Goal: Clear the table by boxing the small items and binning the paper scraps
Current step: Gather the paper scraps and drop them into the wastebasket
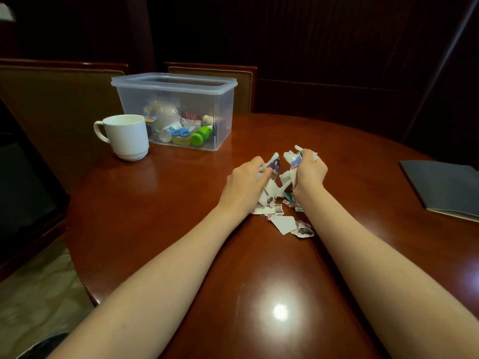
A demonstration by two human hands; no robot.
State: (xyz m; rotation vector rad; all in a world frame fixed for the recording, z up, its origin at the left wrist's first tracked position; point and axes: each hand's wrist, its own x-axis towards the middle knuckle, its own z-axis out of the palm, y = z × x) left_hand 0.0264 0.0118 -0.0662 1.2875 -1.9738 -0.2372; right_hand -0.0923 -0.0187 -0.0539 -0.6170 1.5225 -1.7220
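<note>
Paper scraps (283, 224) clutched: left hand (245, 182), right hand (309, 172); print illegible.

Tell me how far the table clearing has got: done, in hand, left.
Done: small items lie in the clear box. In hand: left hand and right hand each grip paper scraps. Left: loose scraps lie on the table by the wrists; no bin is in view. A white mug and dark folder sit there too.

box (173, 85) 1 | mug (127, 137) 1 | booklet (443, 187) 1 | chairs (51, 104) (211, 73) 2 | table (155, 216) 1 | paper scraps (283, 224) many
</note>
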